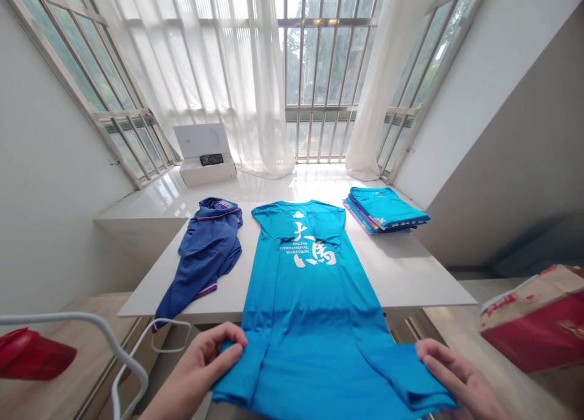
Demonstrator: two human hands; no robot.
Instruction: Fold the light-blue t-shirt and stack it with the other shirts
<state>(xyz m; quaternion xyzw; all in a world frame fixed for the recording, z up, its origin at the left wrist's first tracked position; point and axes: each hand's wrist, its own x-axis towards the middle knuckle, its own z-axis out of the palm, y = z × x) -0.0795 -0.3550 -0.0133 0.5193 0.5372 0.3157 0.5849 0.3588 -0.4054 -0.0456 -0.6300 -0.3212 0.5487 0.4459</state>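
Head camera view: a bright blue T-shirt (305, 304) lies lengthwise on a white table (420, 280), its lower end held out past the near edge. I see the person's left hand (205, 362) pinching its left side, thumb closed against bent fingers; the right hand (456, 374) pinches the right side likewise. A navy polo shirt (210, 240) lies rumpled at left, a stack of folded clothes (385, 208) at far right.

Barred windows (329, 61) — daylit; sheer curtains (255, 92); white walls (50, 165)

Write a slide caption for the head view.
Left hand and right hand hold the near end of a blue shirt, folded clothes stacked beyond.
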